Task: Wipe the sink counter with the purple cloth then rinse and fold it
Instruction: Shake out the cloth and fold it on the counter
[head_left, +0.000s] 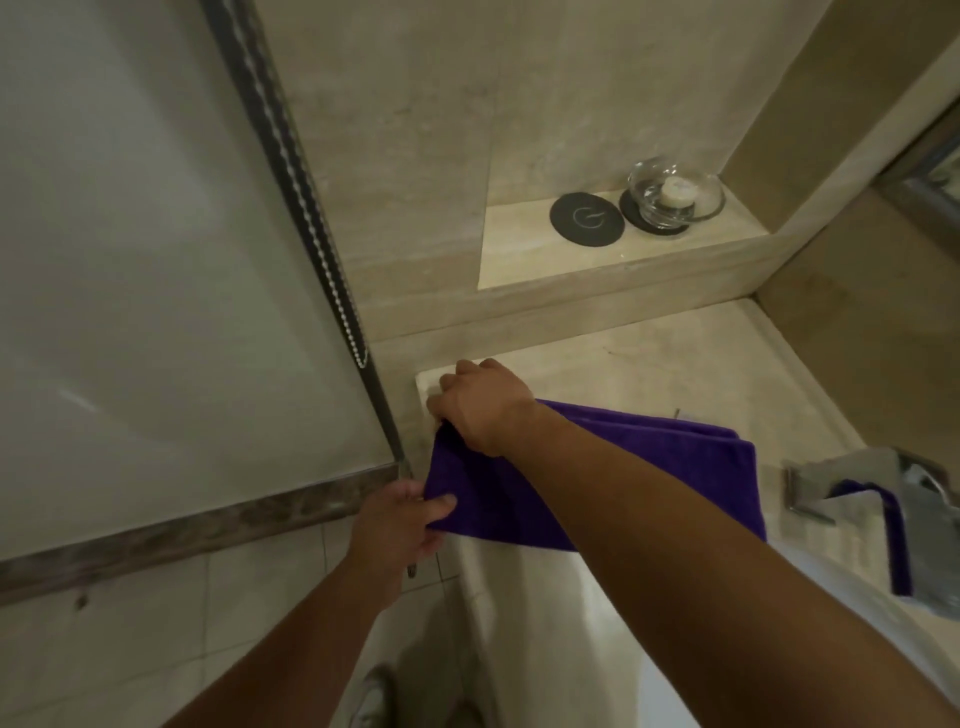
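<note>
The purple cloth lies folded flat on the left end of the beige stone sink counter, its near edge overhanging the counter front. My right hand reaches across and pinches the cloth's far left corner. My left hand pinches the near left corner between thumb and fingers, just off the counter's edge. My right forearm hides part of the cloth's middle.
A chrome faucet sits at the right, mirroring the cloth. A raised ledge holds a dark round coaster and a glass bowl with a candle. A glass shower panel with a metal edge stands close on the left. Tiled floor lies below.
</note>
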